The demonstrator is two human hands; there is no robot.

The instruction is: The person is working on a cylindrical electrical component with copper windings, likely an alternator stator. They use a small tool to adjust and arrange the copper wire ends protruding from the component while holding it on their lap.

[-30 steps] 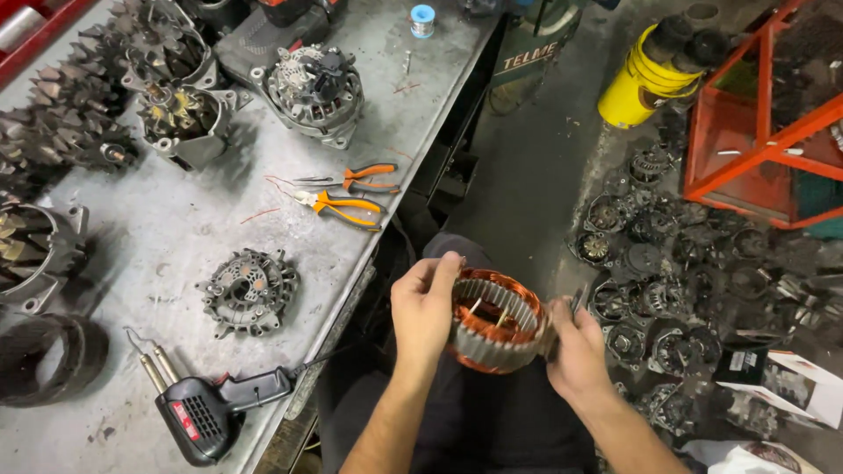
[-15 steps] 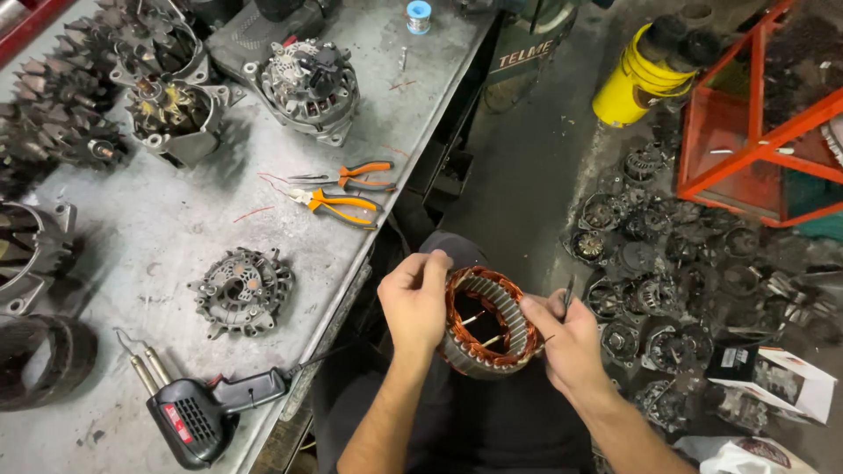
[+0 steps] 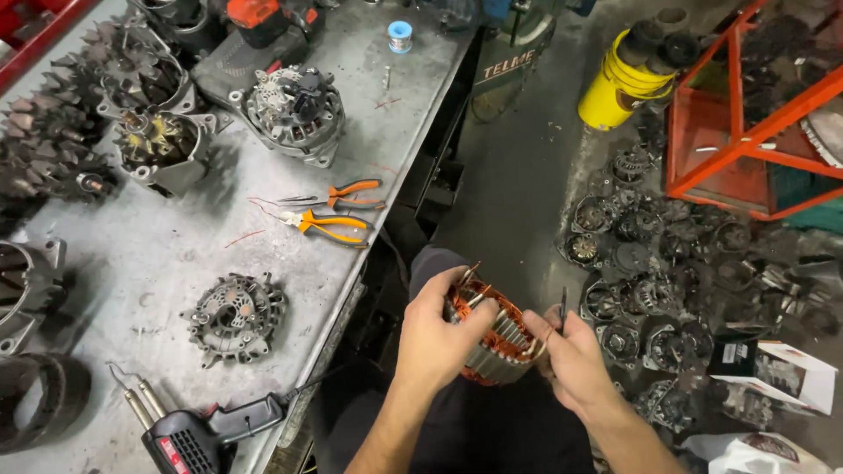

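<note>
A round stator ring (image 3: 502, 344) with orange copper windings and a steel laminated core sits over my lap, tilted on its side. My left hand (image 3: 436, 338) grips its left rim, the thumb lying across the windings. My right hand (image 3: 575, 362) touches the ring's right side and pinches a thin dark tool (image 3: 563, 309) that points upward. Bare copper wire ends (image 3: 469, 274) stick up from the top of the ring.
A grey workbench (image 3: 158, 254) lies to my left with orange-handled pliers (image 3: 329, 226), a rectifier plate (image 3: 234, 314), a soldering gun (image 3: 198, 434) and alternator parts (image 3: 294, 107). Several alternator parts (image 3: 650, 263) cover the floor at right, near a yellow bucket (image 3: 617, 88) and an orange frame (image 3: 746, 132).
The stator ring has turned from facing me with its opening to lying on its side. Both hands shifted around it and stayed on it.
</note>
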